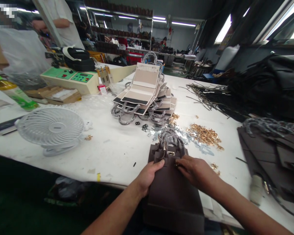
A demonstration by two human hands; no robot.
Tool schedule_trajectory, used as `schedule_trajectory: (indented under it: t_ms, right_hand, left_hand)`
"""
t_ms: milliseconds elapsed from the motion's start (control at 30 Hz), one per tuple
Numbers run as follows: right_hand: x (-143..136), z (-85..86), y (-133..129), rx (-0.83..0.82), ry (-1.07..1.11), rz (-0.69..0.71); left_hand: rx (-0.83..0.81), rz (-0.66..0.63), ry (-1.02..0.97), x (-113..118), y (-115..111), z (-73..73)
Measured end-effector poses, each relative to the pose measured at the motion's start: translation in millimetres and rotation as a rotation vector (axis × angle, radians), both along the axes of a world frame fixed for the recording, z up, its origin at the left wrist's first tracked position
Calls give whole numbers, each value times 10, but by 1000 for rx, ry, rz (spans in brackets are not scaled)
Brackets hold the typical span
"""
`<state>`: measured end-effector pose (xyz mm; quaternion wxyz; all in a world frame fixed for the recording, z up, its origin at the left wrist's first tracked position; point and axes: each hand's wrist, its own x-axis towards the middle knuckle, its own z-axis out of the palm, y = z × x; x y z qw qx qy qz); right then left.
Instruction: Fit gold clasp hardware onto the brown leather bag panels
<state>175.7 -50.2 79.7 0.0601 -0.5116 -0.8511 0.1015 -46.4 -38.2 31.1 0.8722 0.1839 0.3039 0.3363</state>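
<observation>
A dark brown handbag (175, 195) stands at the table's front edge, close to my body. Its handles (170, 138) are wrapped in clear plastic, and a gold clasp plate (171, 153) shows below them. My left hand (148, 176) grips the bag's left side, thumb lying on the front and fingers hidden behind. Against the front panel, the closed fingers of my right hand (196, 168) pinch a small gold metal fitting (176, 162); its exact form is partly hidden. Beyond the bag lie a heap of gold fittings (204, 134) and scattered silver metal plates (155, 133).
Beige bag panels with wrapped handles (144, 86) are piled mid-table. A white fan (52, 127), a green-capped bottle (14, 93) and a control box (71, 78) stand left. Dark leather pieces (267, 156) and a thread spool (256, 189) lie right. Another person (61, 23) stands back left.
</observation>
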Motion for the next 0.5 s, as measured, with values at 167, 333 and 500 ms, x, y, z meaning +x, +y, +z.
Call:
schedule_trajectory:
  t_ms: [167,333,500]
  right_hand:
    - [-54,-24,-40,24,-35,-49]
    - [-115,-41,-41,17,-64,-98]
    - [-135,-127,-51,22,14,-73]
  left_hand:
    - [-24,-12,13,12,-3,6]
    - [-20,-3,36,0,7,14]
    - [49,39,11,1,-50,-61]
